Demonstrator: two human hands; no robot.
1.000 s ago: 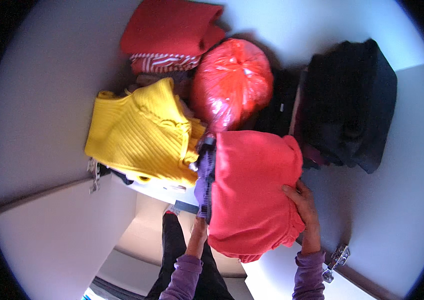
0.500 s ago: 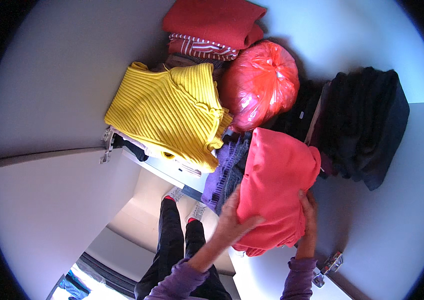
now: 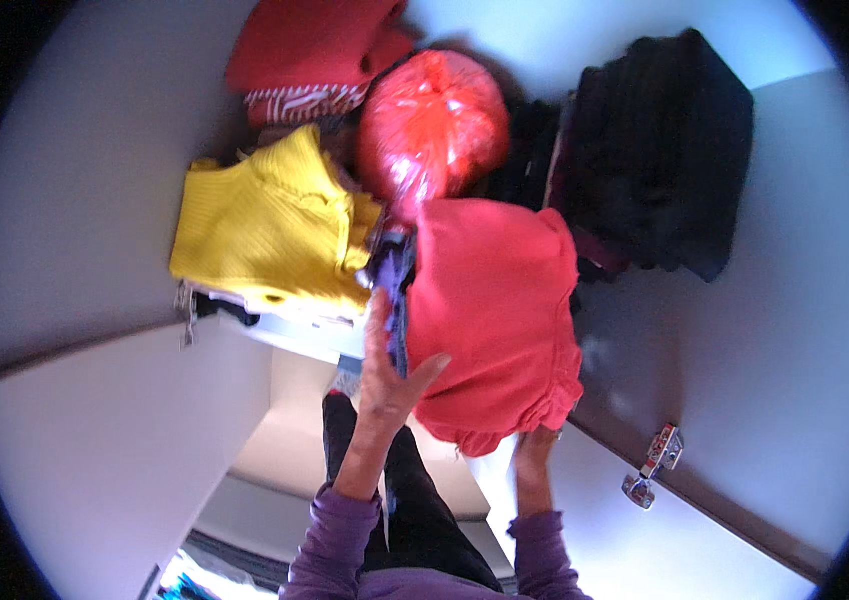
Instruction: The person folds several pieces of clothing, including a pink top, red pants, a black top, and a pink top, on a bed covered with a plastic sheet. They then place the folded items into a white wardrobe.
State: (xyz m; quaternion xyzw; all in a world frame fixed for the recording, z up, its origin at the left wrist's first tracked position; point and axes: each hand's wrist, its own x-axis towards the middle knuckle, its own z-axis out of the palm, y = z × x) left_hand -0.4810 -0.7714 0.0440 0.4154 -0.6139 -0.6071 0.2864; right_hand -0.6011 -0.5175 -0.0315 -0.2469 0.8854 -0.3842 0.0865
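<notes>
Since before, left hand (image 3: 384, 375) lies flat beside folded coral garment (image 3: 489, 310); right hand (image 3: 534, 450) grips its ruffled hem

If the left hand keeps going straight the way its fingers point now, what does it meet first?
The left hand points up along the left edge of the coral folded garment. First in line looks like the purple cloth tucked beside it, then the red plastic bag. Depth is unclear.
</notes>
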